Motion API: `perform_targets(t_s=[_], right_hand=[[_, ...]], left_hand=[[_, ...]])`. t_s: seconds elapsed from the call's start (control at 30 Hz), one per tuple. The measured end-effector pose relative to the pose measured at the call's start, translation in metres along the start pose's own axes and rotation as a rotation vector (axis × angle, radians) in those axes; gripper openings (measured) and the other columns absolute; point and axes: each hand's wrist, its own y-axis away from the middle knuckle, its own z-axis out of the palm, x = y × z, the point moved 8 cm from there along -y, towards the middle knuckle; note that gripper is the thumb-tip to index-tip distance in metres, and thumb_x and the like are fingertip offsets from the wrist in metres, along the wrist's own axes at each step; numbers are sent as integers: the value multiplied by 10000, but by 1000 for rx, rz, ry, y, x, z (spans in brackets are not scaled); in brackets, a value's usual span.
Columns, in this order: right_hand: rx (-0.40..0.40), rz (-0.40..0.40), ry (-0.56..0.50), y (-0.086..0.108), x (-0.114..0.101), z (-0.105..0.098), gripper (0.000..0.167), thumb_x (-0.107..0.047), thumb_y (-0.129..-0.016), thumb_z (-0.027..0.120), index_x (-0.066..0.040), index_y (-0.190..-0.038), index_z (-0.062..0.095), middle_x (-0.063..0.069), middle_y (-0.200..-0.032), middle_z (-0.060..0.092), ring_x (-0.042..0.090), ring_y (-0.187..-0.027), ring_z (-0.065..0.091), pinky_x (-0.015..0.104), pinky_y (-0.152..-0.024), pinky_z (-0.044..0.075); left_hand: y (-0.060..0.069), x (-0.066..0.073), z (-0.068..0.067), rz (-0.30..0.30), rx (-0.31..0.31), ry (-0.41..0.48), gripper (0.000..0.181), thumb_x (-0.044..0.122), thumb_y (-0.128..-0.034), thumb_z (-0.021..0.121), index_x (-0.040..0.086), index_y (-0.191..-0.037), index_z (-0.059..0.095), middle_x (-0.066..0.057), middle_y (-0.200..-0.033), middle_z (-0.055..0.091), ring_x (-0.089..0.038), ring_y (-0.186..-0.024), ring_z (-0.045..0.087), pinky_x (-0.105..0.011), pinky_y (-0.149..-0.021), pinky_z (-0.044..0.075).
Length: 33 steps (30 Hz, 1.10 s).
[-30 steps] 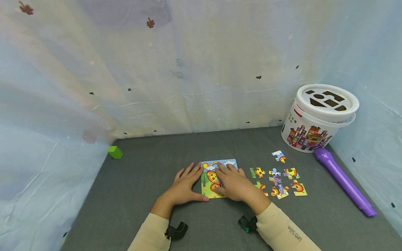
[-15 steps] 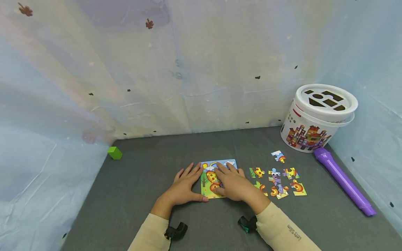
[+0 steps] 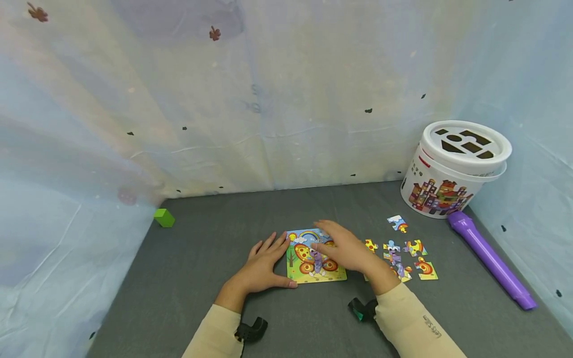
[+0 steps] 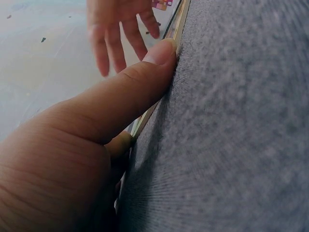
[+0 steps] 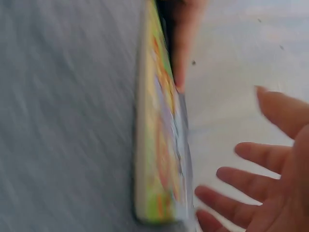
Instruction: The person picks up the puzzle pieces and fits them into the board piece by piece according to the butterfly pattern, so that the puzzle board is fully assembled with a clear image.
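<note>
A square butterfly picture board (image 3: 315,272), looking like a small jigsaw puzzle, lies flat on the grey table. My left hand (image 3: 263,268) rests at its left side, fingers stretched along the left edge and thumb at the near corner. In the left wrist view that thumb (image 4: 118,94) touches the board's edge. My right hand (image 3: 349,251) hovers over the board's upper right part, which it hides from the head view. Its fingers (image 5: 251,183) are spread and hold nothing in the right wrist view, apart from the board.
Several loose puzzle pieces (image 3: 427,268) lie right of the board, some partly hidden by my right arm. A white bucket (image 3: 440,184) with a shape-sorter lid stands at the back right, a purple tube (image 3: 492,261) beside it. A green block (image 3: 164,218) sits at the far left.
My right hand has lifted off the board and shifted right and away from me, uncovering more of the butterfly picture. The left hand and the board stay in place.
</note>
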Motion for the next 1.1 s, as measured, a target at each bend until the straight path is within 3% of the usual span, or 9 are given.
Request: perform_targets(t_s=[0.17,0.4,0.67,0.93,1.1], right_hand=[[130,18,-179,4,16,-31,618,-389,-1124,647,-97,-1645,490,160,-1611,516,400,-1359,587,627,-1037,512],[291,-4,-382,15,36,-73,503,-268,-1170,567,-44,-1615,495,195,-1500,603,384,-1278,640,454,-1014,538],[405,49,-507,34,65,-112,543,-382,-1195,462,-50,-1624,466,226,-1517,568,285,-1272,625,314,-978,520],[571,76,-686,58,91,-144,459,-420,-1171,515,-119,-1510,583,67,-1394,667,211,-1236,616,298,-963,513],[669,105,-730,73,111,-157,340,-387,-1164,551,-171,-1412,641,0,-1316,699,152,-1185,631,278,-945,498]], left_hand=[[0,0,0,-5,1,-3,1242,770,-817,823,200,-1754,240,41,-1807,118,-241,-1659,18,-591,-1273,6],[0,-2,1,-6,0,-10,1250,780,-811,818,220,-1757,223,59,-1808,112,-215,-1658,7,-577,-1276,8],[0,-2,1,-11,-7,3,1249,774,-812,820,230,-1759,213,73,-1807,101,-199,-1655,-7,-572,-1277,-2],[0,-1,1,-2,-4,5,1244,753,-819,831,220,-1759,216,65,-1809,105,-209,-1657,0,-577,-1275,0],[0,-1,1,-3,-8,7,1246,746,-821,835,214,-1759,210,57,-1811,103,-212,-1657,-3,-572,-1277,5]])
